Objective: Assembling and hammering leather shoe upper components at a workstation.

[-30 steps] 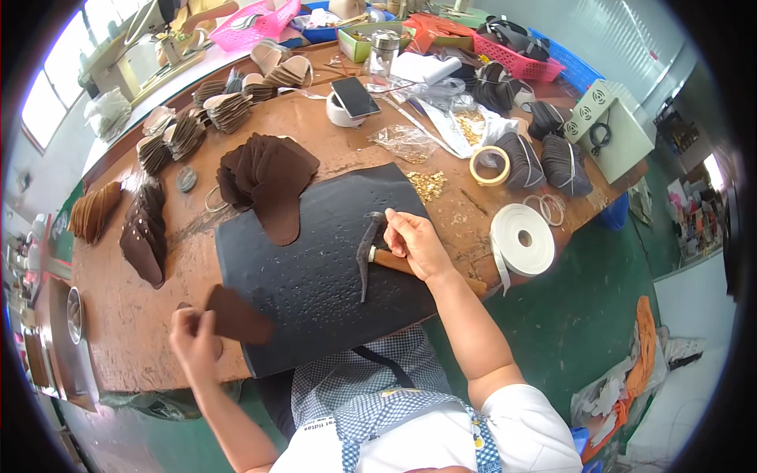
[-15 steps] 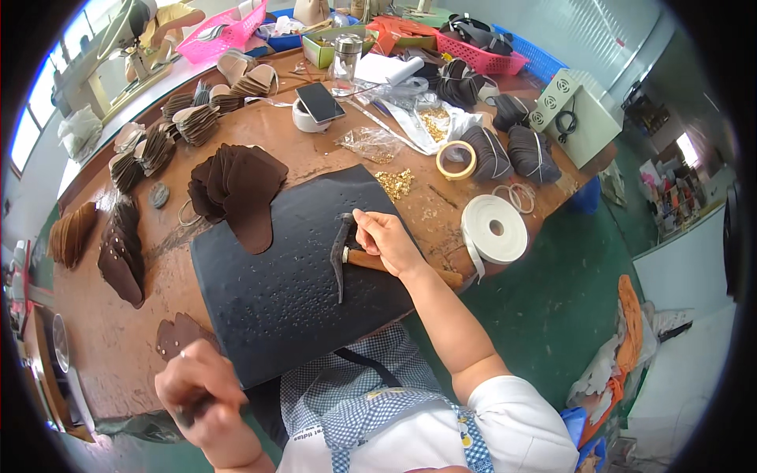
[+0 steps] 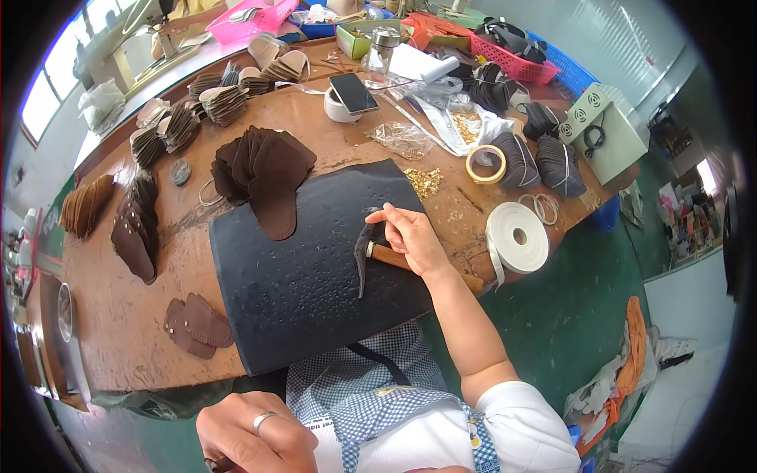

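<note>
My left hand, with a ring on a finger, is raised in front of my body at the lower edge. Its fingers are curled round something dark that barely shows. Over the black pitted mat is my right hand, thumb and forefinger pinched; what they hold is too small to make out. Beneath that hand a hammer with a wooden handle lies on the mat. Dark brown sole-shaped pieces are fanned across the mat's far edge. Two brown pieces with gold studs lie left of it.
Gold studs are heaped beyond the mat, near a masking tape roll and a white tape roll. A phone rests on another roll. Stacked pieces stand at left; baskets line the back.
My left hand has come away from the studded brown pieces, down and right toward my body, uncovering them. My right hand stays above the hammer, while the whole view has shifted a little.
</note>
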### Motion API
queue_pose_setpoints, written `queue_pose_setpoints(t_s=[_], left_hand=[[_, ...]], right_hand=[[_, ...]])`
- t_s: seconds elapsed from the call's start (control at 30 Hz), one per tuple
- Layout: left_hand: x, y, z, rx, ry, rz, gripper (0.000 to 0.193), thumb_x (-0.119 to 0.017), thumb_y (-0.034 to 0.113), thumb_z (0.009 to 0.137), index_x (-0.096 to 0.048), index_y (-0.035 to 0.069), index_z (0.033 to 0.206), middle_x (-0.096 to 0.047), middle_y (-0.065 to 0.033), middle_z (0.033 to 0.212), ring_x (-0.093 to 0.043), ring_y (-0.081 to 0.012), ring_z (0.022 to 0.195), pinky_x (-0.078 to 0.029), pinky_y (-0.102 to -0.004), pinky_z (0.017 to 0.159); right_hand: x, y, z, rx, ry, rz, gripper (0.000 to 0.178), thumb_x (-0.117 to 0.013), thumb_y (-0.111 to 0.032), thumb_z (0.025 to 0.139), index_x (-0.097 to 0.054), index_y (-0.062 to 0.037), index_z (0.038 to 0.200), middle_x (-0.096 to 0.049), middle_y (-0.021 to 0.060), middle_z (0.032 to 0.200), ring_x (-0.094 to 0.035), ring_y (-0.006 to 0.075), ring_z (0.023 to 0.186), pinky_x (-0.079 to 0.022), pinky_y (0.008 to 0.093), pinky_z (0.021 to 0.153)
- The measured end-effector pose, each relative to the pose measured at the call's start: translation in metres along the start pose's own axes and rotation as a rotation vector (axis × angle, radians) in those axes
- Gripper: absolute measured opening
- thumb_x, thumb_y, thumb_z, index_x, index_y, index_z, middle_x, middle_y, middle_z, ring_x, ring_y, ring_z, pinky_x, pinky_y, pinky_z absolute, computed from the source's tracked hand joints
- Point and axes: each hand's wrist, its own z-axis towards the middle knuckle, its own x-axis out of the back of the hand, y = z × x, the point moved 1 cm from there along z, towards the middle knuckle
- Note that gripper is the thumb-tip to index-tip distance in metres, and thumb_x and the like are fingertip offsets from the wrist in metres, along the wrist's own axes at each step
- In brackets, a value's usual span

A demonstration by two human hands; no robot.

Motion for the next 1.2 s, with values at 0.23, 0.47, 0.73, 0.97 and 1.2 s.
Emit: queue_pose_setpoints(t_s=[0.23, 0.47, 0.73, 0.97, 1.2], left_hand=[[0.0, -0.016, -0.011, -0.074, 0.111, 0.023, 0.026, -0.068, 0.017, 0.092, -0.071, -0.009, 0.088, -0.064, -0.0197, 0.069, -0.057, -0.0204, 0.046, -0.04, -0.0275, 0.04], [0.012, -0.003, 0.032, -0.118, -0.314, 0.028, 0.025, -0.078, 0.019, 0.087, -0.072, -0.005, 0.089, -0.07, -0.0129, 0.074, -0.063, -0.0184, 0.053, -0.045, -0.027, 0.043], [0.011, -0.003, 0.032, -0.11, -0.325, 0.052, 0.027, -0.079, 0.02, 0.086, -0.072, -0.006, 0.089, -0.069, -0.0139, 0.073, -0.064, -0.0199, 0.053, -0.049, -0.0272, 0.046], [0.025, -0.002, 0.012, -0.043, -0.279, -0.119, 0.023, -0.08, 0.001, 0.084, -0.071, -0.012, 0.1, -0.069, -0.0224, 0.08, -0.057, -0.0183, 0.047, -0.039, -0.0259, 0.04], [0.017, -0.005, 0.027, -0.119, -0.328, 0.048, 0.034, -0.082, 0.021, 0.085, -0.068, -0.006, 0.101, -0.072, -0.0163, 0.08, -0.064, -0.0194, 0.054, -0.046, -0.0267, 0.044]], right_hand=[[0.004, 0.004, 0.0, -0.005, 0.035, 0.035, 0.038, -0.049, -0.031, 0.108, -0.07, 0.001, 0.11, -0.066, 0.0052, 0.071, -0.034, 0.0006, 0.049, -0.028, 0.0161, 0.046], [0.0, 0.003, 0.003, -0.012, 0.012, 0.014, 0.037, -0.048, -0.03, 0.108, -0.07, 0.0, 0.111, -0.075, 0.0149, 0.085, -0.036, 0.0002, 0.049, -0.03, 0.0147, 0.047], [0.001, 0.003, 0.002, -0.002, 0.021, 0.006, 0.038, -0.048, -0.03, 0.108, -0.069, 0.0005, 0.111, -0.075, 0.0152, 0.085, -0.034, 0.0003, 0.049, -0.029, 0.0147, 0.047], [0.0, 0.002, 0.0, -0.04, 0.047, 0.04, 0.037, -0.048, -0.031, 0.108, -0.067, 0.0008, 0.114, -0.075, 0.0154, 0.09, -0.06, 0.0061, 0.058, -0.034, 0.0146, 0.046], [0.0, -0.003, -0.001, -0.052, 0.041, 0.015, 0.039, -0.047, -0.032, 0.108, -0.065, 0.0013, 0.116, -0.075, 0.0154, 0.094, -0.073, 0.0154, 0.074, -0.036, 0.015, 0.045]])
